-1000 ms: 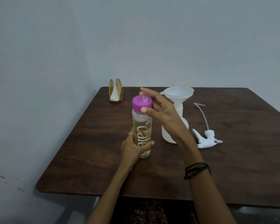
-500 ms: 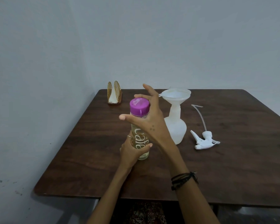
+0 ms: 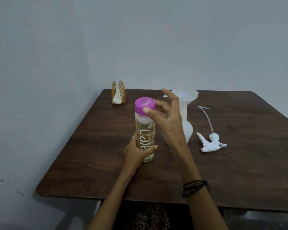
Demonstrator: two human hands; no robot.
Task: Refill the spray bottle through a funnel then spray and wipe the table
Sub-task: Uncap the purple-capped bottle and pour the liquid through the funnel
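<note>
A clear water bottle (image 3: 145, 128) with pale yellow liquid and a purple cap (image 3: 144, 104) stands upright near the middle of the dark wooden table (image 3: 239, 171). My left hand (image 3: 134, 153) grips its lower part. My right hand (image 3: 170, 120) is at the cap, thumb on the front rim and forefinger on its right side, the other fingers spread upward. Behind that hand stands the white spray bottle (image 3: 189, 130) with a white funnel (image 3: 189, 95) in its neck. The white trigger spray head (image 3: 209, 143) with its dip tube lies on the table to the right.
A gold wire napkin holder (image 3: 118, 94) with white napkins stands at the table's far left corner, close to the wall. The table's left and near edges are in view, and patterned cloth shows under the near edge.
My right hand has turned back around the purple cap, from draped over its front to thumb in front and fingers behind. My left hand has kept its hold on the bottle.
</note>
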